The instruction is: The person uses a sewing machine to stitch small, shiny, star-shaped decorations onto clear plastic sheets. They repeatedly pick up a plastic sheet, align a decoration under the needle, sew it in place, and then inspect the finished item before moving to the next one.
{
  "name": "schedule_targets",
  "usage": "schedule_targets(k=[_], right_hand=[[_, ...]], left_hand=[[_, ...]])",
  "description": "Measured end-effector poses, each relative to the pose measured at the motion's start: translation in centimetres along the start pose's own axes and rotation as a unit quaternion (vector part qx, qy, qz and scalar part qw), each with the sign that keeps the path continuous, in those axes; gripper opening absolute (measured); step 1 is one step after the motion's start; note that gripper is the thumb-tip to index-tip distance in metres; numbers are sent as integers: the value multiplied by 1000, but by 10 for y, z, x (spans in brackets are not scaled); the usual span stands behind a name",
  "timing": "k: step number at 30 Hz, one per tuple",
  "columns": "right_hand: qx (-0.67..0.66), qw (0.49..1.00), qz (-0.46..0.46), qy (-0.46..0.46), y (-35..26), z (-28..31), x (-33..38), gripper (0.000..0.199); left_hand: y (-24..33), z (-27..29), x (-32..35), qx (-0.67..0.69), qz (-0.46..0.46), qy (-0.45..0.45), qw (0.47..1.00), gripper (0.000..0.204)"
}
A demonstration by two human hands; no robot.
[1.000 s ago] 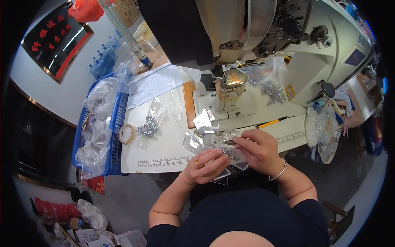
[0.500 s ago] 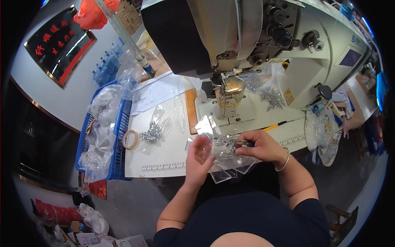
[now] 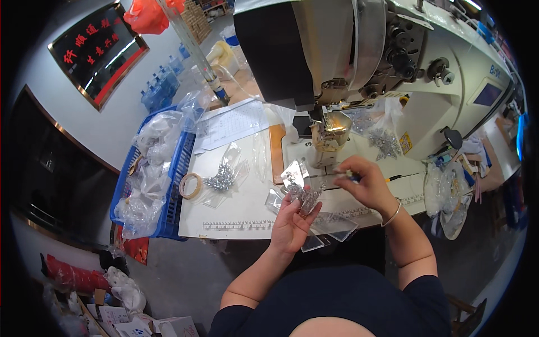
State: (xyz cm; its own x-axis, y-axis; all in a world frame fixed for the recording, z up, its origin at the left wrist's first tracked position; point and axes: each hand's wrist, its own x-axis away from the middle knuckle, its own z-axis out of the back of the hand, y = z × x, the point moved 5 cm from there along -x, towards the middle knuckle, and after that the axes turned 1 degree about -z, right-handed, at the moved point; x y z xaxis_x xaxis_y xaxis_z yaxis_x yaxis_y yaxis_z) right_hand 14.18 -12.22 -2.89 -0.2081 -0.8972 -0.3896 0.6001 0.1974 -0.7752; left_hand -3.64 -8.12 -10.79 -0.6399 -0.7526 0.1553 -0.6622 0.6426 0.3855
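My left hand [image 3: 291, 226] is closed around a silver, glittering beaded piece [image 3: 309, 199] at the front edge of the white sewing table [image 3: 224, 218]. My right hand [image 3: 369, 182] is apart from that piece, up and to its right, below the needle area of the sewing machine [image 3: 332, 135]. Between its fingers is a small tool with a dark blue part [image 3: 355, 177]; its kind is too small and blurred to tell. Clear plastic pieces [image 3: 335, 224] lie under and beside my left hand, some overhanging the table edge.
Left of my hands are another silver beaded cluster [image 3: 220, 178] on clear film and a tape roll [image 3: 191, 186]. A blue basket [image 3: 178, 194] of plastic-wrapped things stands at the table's left end. More silver pieces [image 3: 384, 145] lie under the machine arm. A ruler strip [image 3: 238, 226] runs along the front edge.
My right hand has moved up and away from the silver beaded piece, with the small tool. My left hand, open before, now holds the piece. The whole view has shifted a little.
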Motion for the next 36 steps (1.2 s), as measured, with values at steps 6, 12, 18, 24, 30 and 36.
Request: schedule_targets(k=[6, 12, 18, 24, 30, 36], right_hand=[[-19, 998, 22, -58, -2, -26, 13, 33], [-2, 991, 121, -54, -15, -25, 2, 33], [17, 997, 20, -65, -11, -35, 0, 27], [105, 986, 112, -61, -8, -10, 17, 29], [241, 937, 248, -39, -30, -17, 25, 23], [250, 928, 270, -62, -30, -21, 21, 22]], left_hand=[[-2, -3, 2, -85, 2, 17, 996, 35], [-5, 0, 0, -190, 23, -4, 982, 40], [0, 3, 0, -265, -49, -20, 963, 37], [6, 9, -1, -189, -18, 21, 982, 35], [4, 9, -2, -192, 3, 27, 981, 35], [9, 2, 1, -208, 12, 1, 978, 39]])
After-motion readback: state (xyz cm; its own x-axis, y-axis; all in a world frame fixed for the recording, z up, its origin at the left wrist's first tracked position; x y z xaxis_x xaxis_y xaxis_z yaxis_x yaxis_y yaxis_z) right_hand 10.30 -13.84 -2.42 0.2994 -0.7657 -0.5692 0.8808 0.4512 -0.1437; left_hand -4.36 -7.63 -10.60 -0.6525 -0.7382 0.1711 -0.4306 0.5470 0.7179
